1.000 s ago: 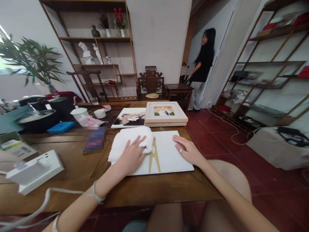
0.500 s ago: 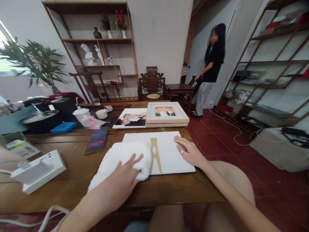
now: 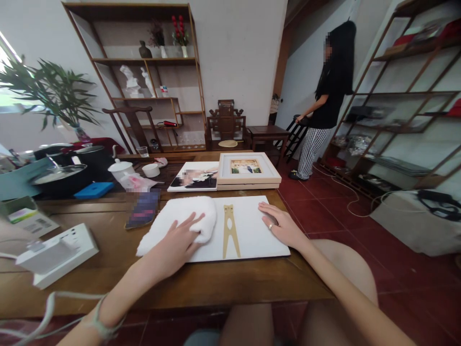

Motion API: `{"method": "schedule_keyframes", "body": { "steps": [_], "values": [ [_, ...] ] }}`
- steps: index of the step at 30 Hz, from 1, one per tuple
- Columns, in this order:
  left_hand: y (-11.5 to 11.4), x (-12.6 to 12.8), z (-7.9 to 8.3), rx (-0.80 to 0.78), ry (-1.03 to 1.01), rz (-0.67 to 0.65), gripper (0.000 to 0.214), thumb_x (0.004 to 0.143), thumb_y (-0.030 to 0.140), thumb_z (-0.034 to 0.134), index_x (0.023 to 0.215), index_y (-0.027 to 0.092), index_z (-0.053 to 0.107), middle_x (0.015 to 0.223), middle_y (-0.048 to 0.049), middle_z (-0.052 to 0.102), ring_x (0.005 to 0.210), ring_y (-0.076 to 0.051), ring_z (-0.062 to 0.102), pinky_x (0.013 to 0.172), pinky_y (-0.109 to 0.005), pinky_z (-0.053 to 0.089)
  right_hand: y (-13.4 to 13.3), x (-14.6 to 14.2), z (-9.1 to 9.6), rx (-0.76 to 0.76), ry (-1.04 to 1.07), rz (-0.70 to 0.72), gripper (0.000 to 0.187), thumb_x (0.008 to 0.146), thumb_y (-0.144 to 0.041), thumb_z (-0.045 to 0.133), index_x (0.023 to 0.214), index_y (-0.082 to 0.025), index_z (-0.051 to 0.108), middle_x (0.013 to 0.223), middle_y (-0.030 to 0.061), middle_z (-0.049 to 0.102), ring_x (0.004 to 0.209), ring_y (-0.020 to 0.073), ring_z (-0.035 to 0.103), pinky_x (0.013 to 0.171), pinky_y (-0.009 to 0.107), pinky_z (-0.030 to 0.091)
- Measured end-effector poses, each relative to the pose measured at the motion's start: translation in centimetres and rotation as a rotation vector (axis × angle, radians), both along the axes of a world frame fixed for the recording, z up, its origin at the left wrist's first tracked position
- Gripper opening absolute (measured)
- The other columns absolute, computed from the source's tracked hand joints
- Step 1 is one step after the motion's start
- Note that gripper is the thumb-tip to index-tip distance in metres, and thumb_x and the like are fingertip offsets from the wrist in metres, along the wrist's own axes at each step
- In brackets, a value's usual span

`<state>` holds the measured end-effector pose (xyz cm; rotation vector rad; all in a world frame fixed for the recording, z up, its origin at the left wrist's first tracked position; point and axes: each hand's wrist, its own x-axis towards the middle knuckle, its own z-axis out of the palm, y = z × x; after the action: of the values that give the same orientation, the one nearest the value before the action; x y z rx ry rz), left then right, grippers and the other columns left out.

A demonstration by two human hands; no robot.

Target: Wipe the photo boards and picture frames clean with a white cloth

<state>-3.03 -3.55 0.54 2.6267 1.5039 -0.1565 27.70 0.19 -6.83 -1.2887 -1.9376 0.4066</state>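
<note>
At the near edge of the wooden counter (image 3: 252, 284) lies a white board (image 3: 254, 218). The left hand (image 3: 179, 241) rests, fingers spread, on a folded white towel (image 3: 189, 211) covering the board's left part; the right hand (image 3: 284, 228), fingers extended, lies flat on its right edge, grasping nothing. Between them sits a forked tan piece (image 3: 230, 230). Just beyond are a photo print (image 3: 196, 181) and a framed picture (image 3: 248, 169); farther off, a person (image 3: 329, 86) stands holding a dark stool (image 3: 294, 137).

Fluffy matt cloth (image 3: 180, 209), smooth matt board (image 3: 256, 240), dull gold-toned bracket (image 3: 228, 215), softly glossy wooden table (image 3: 230, 283)
</note>
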Motion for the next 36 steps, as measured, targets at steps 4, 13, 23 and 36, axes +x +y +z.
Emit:
{"method": "schedule_keyframes", "body": {
  "steps": [4,13,23,36],
  "values": [
    [-4.1,-1.2,0.0,0.042,-0.015,-0.129,0.031,0.091,0.016,0.038,0.105,0.024,0.064,0.15,-0.0027,0.027,0.139,-0.023,0.016,0.111,-0.049,0.024,-0.1,-0.1,0.1,0.01,0.001,0.003,0.035,0.084,-0.021,0.05,0.116,-0.02,0.063,0.129,0.0085,0.057,0.124,0.0241,0.048,0.107,0.047,0.035],
    [-1.5,0.0,-0.9,0.084,0.045,0.079,0.034,0.092,0.014,0.031,0.101,0.015,0.064,0.151,-0.0083,0.021,0.139,-0.028,0.015,0.106,-0.057,0.025,0.0,0.0,0.0,0.007,-0.016,0.003,0.035,0.084,-0.022,0.049,0.116,-0.016,0.062,0.129,0.0111,0.057,0.125,0.0243,0.048,0.108,0.045,0.035],
    [4.5,2.3,-0.1,0.063,-0.149,0.162,0.043,0.094,0.034,0.025,0.097,0.012,0.062,0.123,-0.0184,0.057,0.124,-0.034,0.043,0.099,-0.054,0.031,0.1,0.0,0.0,0.001,-0.032,0.008,0.035,0.085,-0.022,0.048,0.116,-0.015,0.062,0.129,0.0122,0.057,0.124,0.0246,0.048,0.107,0.045,0.035],
    [5.8,7.2,0.0,0.046,-0.236,-0.014,0.041,0.095,0.037,0.026,0.085,0.016,0.06,0.1,-0.0102,0.065,0.098,-0.026,0.059,0.094,-0.04,0.036,0.2,0.2,-0.2,0.035,-0.047,0.006,0.034,0.084,-0.022,0.048,0.115,-0.017,0.062,0.128,0.0117,0.057,0.123,0.0243,0.049,0.106,0.046,0.037]
  ]
}}
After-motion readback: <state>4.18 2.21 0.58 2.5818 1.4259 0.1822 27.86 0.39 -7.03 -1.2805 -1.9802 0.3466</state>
